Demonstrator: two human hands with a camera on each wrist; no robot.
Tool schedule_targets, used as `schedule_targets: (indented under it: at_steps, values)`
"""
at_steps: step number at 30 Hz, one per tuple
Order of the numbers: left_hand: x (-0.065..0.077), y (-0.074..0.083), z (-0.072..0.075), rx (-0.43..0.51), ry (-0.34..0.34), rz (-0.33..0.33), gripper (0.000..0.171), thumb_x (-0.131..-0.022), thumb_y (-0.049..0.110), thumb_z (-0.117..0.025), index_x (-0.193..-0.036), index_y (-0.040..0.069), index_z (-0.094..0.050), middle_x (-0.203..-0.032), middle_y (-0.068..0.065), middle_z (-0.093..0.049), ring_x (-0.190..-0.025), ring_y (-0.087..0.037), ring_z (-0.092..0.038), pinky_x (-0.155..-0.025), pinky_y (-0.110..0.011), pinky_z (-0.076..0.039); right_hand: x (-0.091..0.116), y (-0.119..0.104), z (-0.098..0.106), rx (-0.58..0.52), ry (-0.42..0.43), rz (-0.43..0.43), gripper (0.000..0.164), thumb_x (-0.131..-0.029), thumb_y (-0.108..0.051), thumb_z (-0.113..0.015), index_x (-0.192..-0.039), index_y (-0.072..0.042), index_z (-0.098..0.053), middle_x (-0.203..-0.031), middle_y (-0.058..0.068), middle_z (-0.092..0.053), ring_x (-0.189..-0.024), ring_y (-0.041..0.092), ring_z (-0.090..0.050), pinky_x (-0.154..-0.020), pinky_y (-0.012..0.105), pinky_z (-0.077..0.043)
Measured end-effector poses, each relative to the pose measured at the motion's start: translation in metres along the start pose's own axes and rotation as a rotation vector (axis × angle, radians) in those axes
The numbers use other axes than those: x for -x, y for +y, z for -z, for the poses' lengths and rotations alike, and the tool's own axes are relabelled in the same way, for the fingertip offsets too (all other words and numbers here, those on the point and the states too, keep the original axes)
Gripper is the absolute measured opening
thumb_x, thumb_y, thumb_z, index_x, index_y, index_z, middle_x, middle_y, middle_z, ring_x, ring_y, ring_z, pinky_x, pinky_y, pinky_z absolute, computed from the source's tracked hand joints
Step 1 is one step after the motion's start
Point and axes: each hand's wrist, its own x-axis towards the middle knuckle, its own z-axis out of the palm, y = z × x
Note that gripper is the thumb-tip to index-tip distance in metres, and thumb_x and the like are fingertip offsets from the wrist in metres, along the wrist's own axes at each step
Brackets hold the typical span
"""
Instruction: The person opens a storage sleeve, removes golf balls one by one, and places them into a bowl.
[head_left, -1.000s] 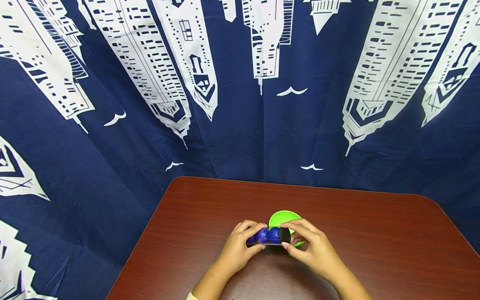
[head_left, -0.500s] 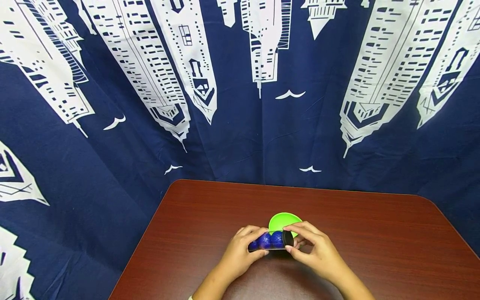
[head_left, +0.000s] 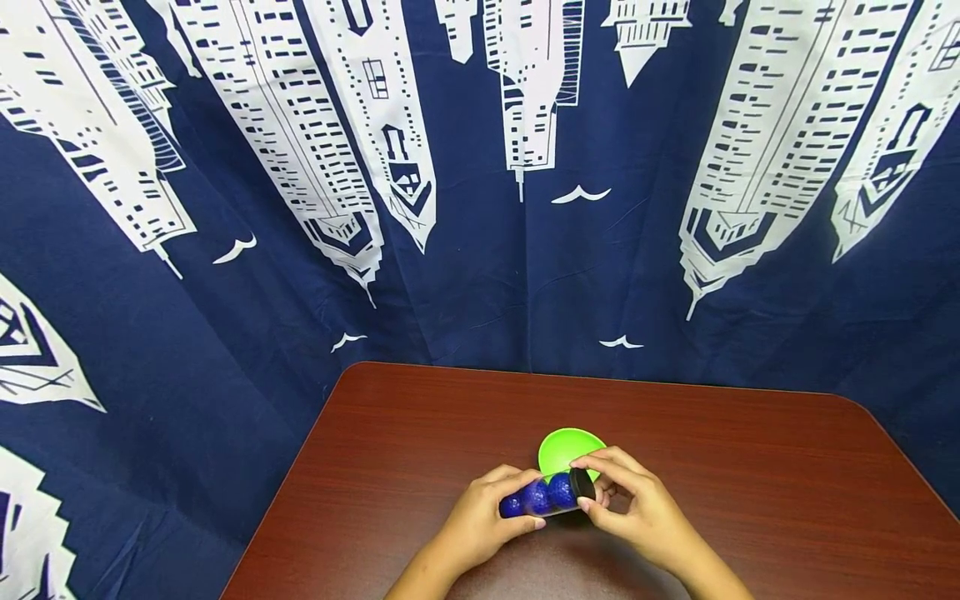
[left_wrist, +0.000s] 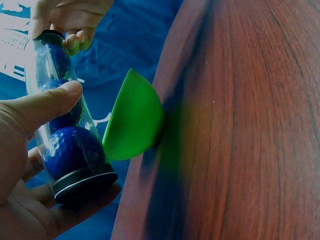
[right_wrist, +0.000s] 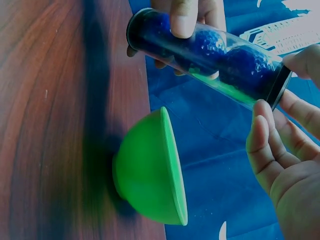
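Clear tube [right_wrist: 215, 52]: raised off the surface [head_left: 420, 442], held slantwise between both hands, its right-hand end the higher in the head view.
Blue balls [left_wrist: 75, 150]: three, dimpled, lined up in a row inside the tube.
Left hand [head_left: 476, 518]: curled around the tube towards its left end, thumb on one side and fingers on the other; open only as far as the tube's thickness.
Right hand [head_left: 643, 506]: thumb and fingertips pinch the black cap [right_wrist: 281, 87] at the tube's right end, parted by about the cap's width; the other fingers are bent beneath.
Far end cap [left_wrist: 85, 185]: also black, with a thin pale line around it, fitted on the tube's left end beside the left hand's fingers.
Green bowl [head_left: 564, 448]: upright on the surface, just beyond the tube, apart from it in the right wrist view; the tube and right hand cover part of its near rim in the head view.
Surface: reddish-brown wood grain, rounded far corners.
Blue cloth [head_left: 465, 300]: hangs behind, printed with white upside-down buildings and birds.
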Motion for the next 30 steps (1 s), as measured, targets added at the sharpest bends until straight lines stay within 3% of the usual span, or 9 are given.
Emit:
schedule_targets:
  at_steps: [8, 12, 15, 22, 27, 30]
  values:
    - [0.005, 0.003, 0.003, -0.025, 0.033, 0.01, 0.051, -0.086, 0.035, -0.08, -0.134, 0.026, -0.066, -0.115, 0.006, -0.066, -0.102, -0.002, -0.061, -0.086, -0.022, -0.055, 0.0, -0.007, 0.001, 0.033, 0.029, 0.009, 0.047, -0.08, -0.001, -0.083, -0.123, -0.013, -0.067, -0.114, -0.002, -0.06, -0.075, 0.004, -0.06, -0.067, 0.019, -0.055]
    - [0.007, 0.001, 0.002, 0.03, 0.068, 0.034, 0.051, -0.086, 0.037, -0.08, -0.134, 0.028, -0.065, -0.115, 0.006, -0.067, -0.103, -0.003, -0.062, -0.089, -0.024, -0.055, -0.002, -0.008, 0.005, 0.052, 0.064, 0.028, 0.047, -0.078, 0.002, -0.084, -0.121, -0.008, -0.067, -0.114, 0.0, -0.06, -0.076, 0.006, -0.061, -0.068, 0.018, -0.056]
    - [0.007, -0.001, 0.002, 0.082, 0.105, 0.048, 0.051, -0.085, 0.033, -0.081, -0.134, 0.028, -0.065, -0.117, 0.005, -0.068, -0.107, -0.006, -0.063, -0.093, -0.027, -0.055, -0.001, -0.007, 0.005, 0.036, 0.057, 0.01, 0.048, -0.079, 0.001, -0.083, -0.122, -0.01, -0.067, -0.116, -0.002, -0.061, -0.078, 0.005, -0.062, -0.069, 0.019, -0.057]
    - [0.006, -0.005, 0.002, 0.153, 0.152, 0.12, 0.051, -0.087, 0.036, -0.08, -0.134, 0.03, -0.063, -0.124, 0.007, -0.065, -0.112, -0.009, -0.062, -0.096, -0.028, -0.053, 0.001, 0.002, 0.0, 0.097, 0.129, 0.072, 0.053, -0.073, 0.01, -0.082, -0.122, -0.004, -0.067, -0.113, 0.008, -0.061, -0.077, 0.009, -0.061, -0.07, 0.017, -0.054]
    - [0.007, -0.012, 0.003, 0.244, 0.192, 0.174, 0.054, -0.088, 0.038, -0.078, -0.137, 0.023, -0.062, -0.126, 0.003, -0.067, -0.115, -0.016, -0.064, -0.096, -0.029, -0.055, 0.001, 0.002, 0.008, 0.175, 0.144, -0.024, 0.053, -0.08, 0.004, -0.08, -0.128, -0.013, -0.066, -0.116, 0.0, -0.059, -0.079, 0.004, -0.057, -0.07, 0.017, -0.052]
    - [0.007, -0.015, 0.003, 0.319, 0.199, 0.223, 0.056, -0.088, 0.036, -0.079, -0.139, 0.019, -0.06, -0.125, -0.002, -0.067, -0.114, -0.021, -0.065, -0.088, -0.026, -0.058, 0.002, 0.003, 0.016, 0.204, 0.15, -0.094, 0.051, -0.085, 0.001, -0.078, -0.132, -0.014, -0.064, -0.116, -0.002, -0.059, -0.081, 0.002, -0.056, -0.07, 0.018, -0.053]
